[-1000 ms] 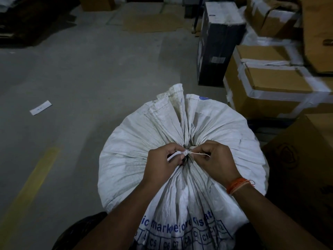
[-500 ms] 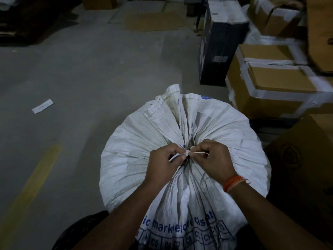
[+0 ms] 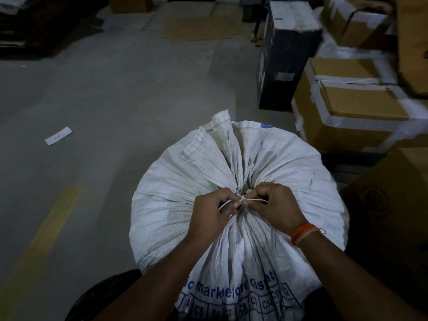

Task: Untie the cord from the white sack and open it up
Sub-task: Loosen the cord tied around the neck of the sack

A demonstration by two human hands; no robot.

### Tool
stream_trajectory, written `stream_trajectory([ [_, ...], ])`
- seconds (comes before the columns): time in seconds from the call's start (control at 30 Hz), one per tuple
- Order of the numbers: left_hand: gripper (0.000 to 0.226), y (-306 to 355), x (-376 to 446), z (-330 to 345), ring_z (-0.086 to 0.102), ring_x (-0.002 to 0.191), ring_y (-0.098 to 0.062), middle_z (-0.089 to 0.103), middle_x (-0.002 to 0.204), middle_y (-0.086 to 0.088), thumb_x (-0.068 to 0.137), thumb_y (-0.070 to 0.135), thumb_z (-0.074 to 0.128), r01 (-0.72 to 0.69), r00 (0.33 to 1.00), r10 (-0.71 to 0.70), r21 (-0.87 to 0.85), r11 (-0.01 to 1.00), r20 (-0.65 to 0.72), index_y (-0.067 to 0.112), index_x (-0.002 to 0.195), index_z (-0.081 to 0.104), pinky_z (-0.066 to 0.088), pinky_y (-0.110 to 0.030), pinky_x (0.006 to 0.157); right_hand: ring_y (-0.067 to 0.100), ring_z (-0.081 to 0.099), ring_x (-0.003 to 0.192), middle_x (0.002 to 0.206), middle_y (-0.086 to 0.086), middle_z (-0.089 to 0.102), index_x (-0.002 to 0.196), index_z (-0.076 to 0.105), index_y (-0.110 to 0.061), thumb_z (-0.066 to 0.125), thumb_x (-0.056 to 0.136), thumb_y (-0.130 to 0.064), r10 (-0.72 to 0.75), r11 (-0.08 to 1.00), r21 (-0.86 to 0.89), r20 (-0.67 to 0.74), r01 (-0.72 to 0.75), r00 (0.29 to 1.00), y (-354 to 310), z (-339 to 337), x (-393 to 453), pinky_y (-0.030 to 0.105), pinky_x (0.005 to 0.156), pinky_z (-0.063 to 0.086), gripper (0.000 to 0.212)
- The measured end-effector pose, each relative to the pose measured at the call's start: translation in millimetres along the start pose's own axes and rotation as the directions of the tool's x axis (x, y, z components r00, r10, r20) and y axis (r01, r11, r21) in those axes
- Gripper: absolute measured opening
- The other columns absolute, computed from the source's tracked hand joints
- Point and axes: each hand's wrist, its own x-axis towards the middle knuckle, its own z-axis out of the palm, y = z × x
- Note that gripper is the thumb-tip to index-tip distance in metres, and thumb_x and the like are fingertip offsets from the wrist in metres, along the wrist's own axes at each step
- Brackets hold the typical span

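A full white woven sack (image 3: pixel 176 205) with blue print stands on the floor right below me, its mouth gathered into pleats and tied. A thin white cord (image 3: pixel 253 199) is knotted around the gathered neck. My left hand (image 3: pixel 212 212) pinches the cord on the knot's left side. My right hand (image 3: pixel 276 206), an orange band on its wrist, pinches the strand on the right. Both hands meet at the knot, with a short length of cord stretched between them. The flared top edge of the sack sticks up beyond the knot.
Taped cardboard boxes (image 3: pixel 354 105) and a dark box (image 3: pixel 284 54) stand close on the right. Another brown carton (image 3: pixel 393 205) is by my right arm. Grey concrete floor with a yellow line (image 3: pixel 46 228) and a paper slip (image 3: pixel 58 135) lies to the left.
Both hands stay at the knot with hardly any shift; the cord remains tied. The view has tilted slightly.
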Motion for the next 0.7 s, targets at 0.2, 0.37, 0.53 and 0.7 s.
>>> stream_trajectory([
  [0.2,0.009,-0.1,3.9,1.8,0.078,0.073,-0.009,0.08,0.082,0.003,0.09,0.001,0.075,0.056,0.998,-0.056,-0.059,0.997,0.002,0.01,0.09,0.08,0.062,-0.023,0.072,0.003,0.069,0.079,0.085,-0.002,0.072,0.086,0.082,-0.015,0.085,0.076,-0.005,-0.017,0.999,0.031,0.007,0.017,1.0,4.2,-10.3,-0.1,0.012,0.073,0.053,0.015],
  [0.37,0.014,2.9,6.3,0.3,0.078,0.071,-0.012,0.08,0.081,0.001,0.09,0.003,0.077,0.084,0.996,-0.085,-0.084,0.993,0.0,0.016,0.084,0.078,0.062,-0.024,0.071,0.003,0.069,0.081,0.081,-0.003,0.073,0.082,0.082,-0.014,0.085,0.076,-0.005,0.016,0.998,0.057,-0.049,-0.013,0.999,1.2,-4.7,0.8,0.012,0.073,0.053,0.011],
  [0.53,0.014,-0.5,6.5,0.4,0.078,0.069,-0.014,0.08,0.081,0.002,0.09,0.006,0.077,0.115,0.993,-0.116,-0.085,0.99,-0.01,0.017,0.082,0.077,0.065,-0.038,0.072,0.004,0.071,0.081,0.081,-0.003,0.075,0.082,0.082,-0.013,0.085,0.075,-0.004,0.024,0.996,0.084,-0.071,-0.018,0.997,-0.1,-0.1,2.1,0.01,0.074,0.054,0.011],
  [0.7,0.012,-0.7,5.4,1.3,0.078,0.068,-0.012,0.079,0.08,0.001,0.09,0.004,0.076,0.111,0.994,-0.112,-0.081,0.99,-0.007,0.015,0.084,0.077,0.065,-0.037,0.071,0.003,0.07,0.08,0.079,-0.006,0.074,0.081,0.082,-0.013,0.086,0.074,-0.004,0.028,0.996,0.084,-0.065,-0.023,0.997,-0.6,2.4,1.9,0.01,0.073,0.054,0.012],
])
